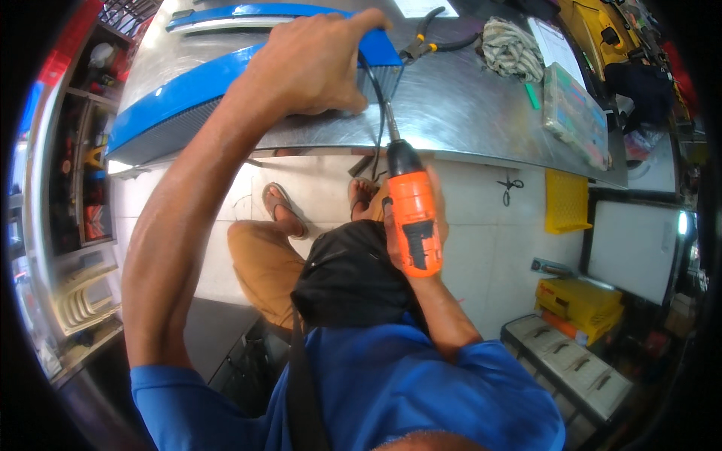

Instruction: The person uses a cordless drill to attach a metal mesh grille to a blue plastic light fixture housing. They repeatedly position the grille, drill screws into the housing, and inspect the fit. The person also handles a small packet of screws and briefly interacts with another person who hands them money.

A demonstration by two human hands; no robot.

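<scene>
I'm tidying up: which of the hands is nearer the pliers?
Left: the left hand is on the blue casing, just left of the pliers. The right hand, on the drill, is farther off, nearer the body.

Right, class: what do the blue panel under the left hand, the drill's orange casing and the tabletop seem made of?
Blue panel: smooth, glossy; painted metal or plastic, since the sheen fits both.
Orange casing: probably moulded plastic, evenly coloured with soft highlights.
Tabletop: likely steel, brushed-looking, grey and shiny with fine scuffs.

Pale tiled floor (481, 252), shiny metal worktable (459, 113), open shelves (92, 97) along the left
</scene>
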